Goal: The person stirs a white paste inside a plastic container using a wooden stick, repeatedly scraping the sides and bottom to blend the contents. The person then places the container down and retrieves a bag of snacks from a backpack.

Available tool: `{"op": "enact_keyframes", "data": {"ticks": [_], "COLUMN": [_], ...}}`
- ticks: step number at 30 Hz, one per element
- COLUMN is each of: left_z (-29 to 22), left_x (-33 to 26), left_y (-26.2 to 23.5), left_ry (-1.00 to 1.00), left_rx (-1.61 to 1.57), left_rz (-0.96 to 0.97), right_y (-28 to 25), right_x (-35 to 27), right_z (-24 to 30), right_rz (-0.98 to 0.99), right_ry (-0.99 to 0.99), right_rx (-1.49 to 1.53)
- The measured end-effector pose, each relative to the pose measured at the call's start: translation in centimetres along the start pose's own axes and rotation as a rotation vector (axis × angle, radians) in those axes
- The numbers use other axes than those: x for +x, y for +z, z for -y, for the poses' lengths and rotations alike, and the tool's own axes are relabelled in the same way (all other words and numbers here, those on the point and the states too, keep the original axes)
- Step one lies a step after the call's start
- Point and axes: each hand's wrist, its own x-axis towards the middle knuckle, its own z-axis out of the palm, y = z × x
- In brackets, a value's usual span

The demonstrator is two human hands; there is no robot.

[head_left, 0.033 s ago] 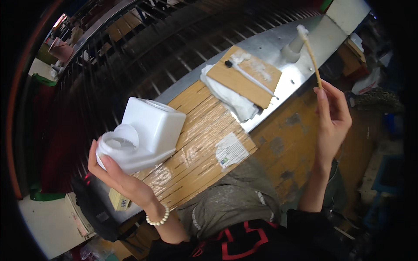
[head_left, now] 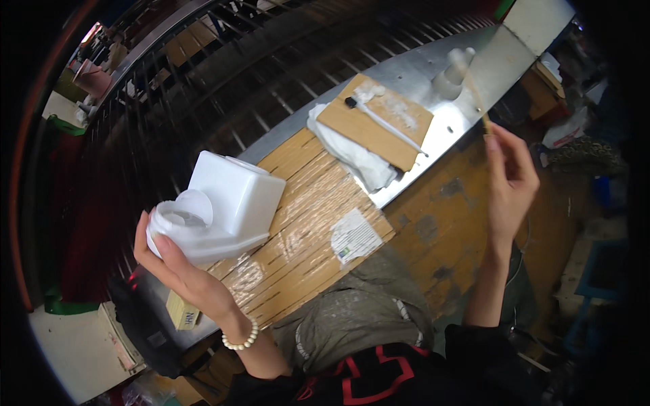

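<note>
A white plastic jug (head_left: pixel 240 193) with a round open neck lies tilted at the left, over the wooden slab. My left hand (head_left: pixel 179 267) is closed around its neck end, thumb on the near side. At the right, my right hand (head_left: pixel 511 179) pinches a thin tan stick (head_left: pixel 483 111) between thumb and fingers. The stick points up and away, and its white fluffy tip is smeared by motion. Behind that tip stands a grey-white cone-shaped bottle (head_left: pixel 447 84) on the metal surface.
A brown board (head_left: pixel 338 122) bearing a white-handled brush (head_left: pixel 389 125) and white residue rests on a folded white cloth (head_left: pixel 359 166). The plastic-covered wooden slab (head_left: pixel 298 223) carries a torn white label (head_left: pixel 357 237). Dark metal bars (head_left: pixel 271 74) run along the far side.
The stick's tip has shifted slightly and is now blurred. Both hands and the whole scene sit slightly farther left in the picture. Both grips are the same.
</note>
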Motion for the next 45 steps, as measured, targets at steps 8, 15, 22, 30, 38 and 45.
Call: {"op": "enact_keyframes", "data": {"ticks": [8,15,22,30,38,45], "left_z": [-2.3,-6.3,-1.2,0.3,0.2,0.1], "left_x": [2.0,-3.3,-9.1,-10.2,-10.0,-10.0], "left_y": [1.5,6.4,17.9,18.6,18.5,18.7], "left_ry": [0.226,0.610,0.529,0.558,0.549,0.559], "left_rx": [0.119,-0.221,0.127,0.065,0.058,0.077], "left_rz": [0.195,0.611,0.894,0.801,0.808,0.806], "right_y": [1.1,2.1,1.7,-0.1,0.5,-0.6], "right_x": [-0.2,-1.3,-1.1,2.1,1.7,1.5], "right_z": [-6.7,-8.0,-9.4,-9.4,-9.4,-9.1], "right_rz": [0.179,0.166,0.372,0.640,0.570,0.719], "right_ry": [-0.092,-0.089,-0.182,-0.002,-0.106,0.008], "right_rx": [-0.379,-0.435,-0.447,-0.358,-0.295,-0.336]}}
